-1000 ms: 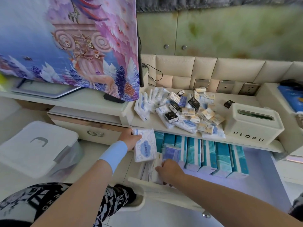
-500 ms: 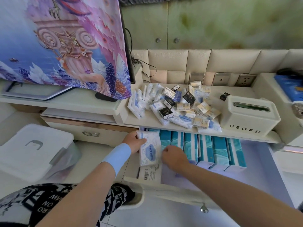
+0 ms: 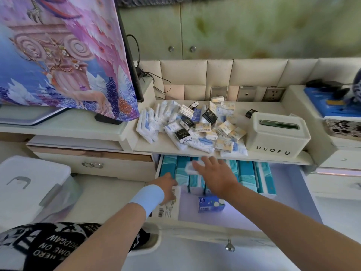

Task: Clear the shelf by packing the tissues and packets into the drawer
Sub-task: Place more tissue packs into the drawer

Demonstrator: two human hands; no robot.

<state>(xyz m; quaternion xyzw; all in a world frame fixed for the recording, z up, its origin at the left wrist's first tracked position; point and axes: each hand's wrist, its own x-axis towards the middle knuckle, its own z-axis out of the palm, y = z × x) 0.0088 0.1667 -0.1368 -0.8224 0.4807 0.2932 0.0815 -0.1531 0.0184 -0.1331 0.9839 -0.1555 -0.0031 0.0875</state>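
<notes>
1. White and blue packets (image 3: 195, 126) heaped on the shelf (image 3: 156, 147), straight ahead of and above both hands, just past the shelf's front edge.
2. Open drawer (image 3: 224, 229) directly beneath, its back row filled with teal tissue packs (image 3: 246, 173) standing side by side, long axes running front to back.
3. Right hand (image 3: 213, 174) nearer the heap: fingers (image 3: 205, 160) spread apart, palm down over a blurred white pack (image 3: 190, 168) lying on the teal row; whether pressing or merely hovering, cannot tell.
4. Left hand (image 3: 166, 185) lower, at the drawer's left edge, fingers curled against a white barcoded pack (image 3: 168, 206) lying flat, long axis front to back; grip mostly hidden by the hand itself.
5. Small blue pack (image 3: 211, 203) loose on the drawer floor, just beneath the right forearm.
6. Judged next: a short reach up and forward for more packets, best suited to the right hand.
</notes>
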